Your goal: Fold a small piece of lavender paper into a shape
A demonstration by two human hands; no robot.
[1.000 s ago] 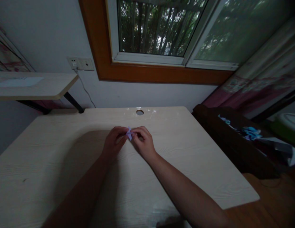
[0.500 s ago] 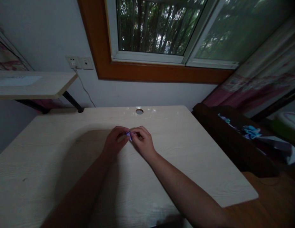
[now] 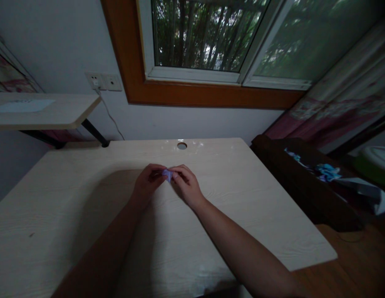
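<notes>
Sharply angular — lilac paper [image 3: 168, 175] between hands [image 3: 145, 182] [image 3: 190, 186]

A small lavender piece [image 3: 168, 175], paper by the look of it, sits pinched between the fingertips of the left hand [image 3: 145, 182] and the right hand [image 3: 189, 185]. It seems folded, with angular edges, and its lower end narrows to a point toward the person. Fingers cover both its sides; whether it touches the pale desk [image 3: 242, 198] beneath, I can't tell.
</notes>
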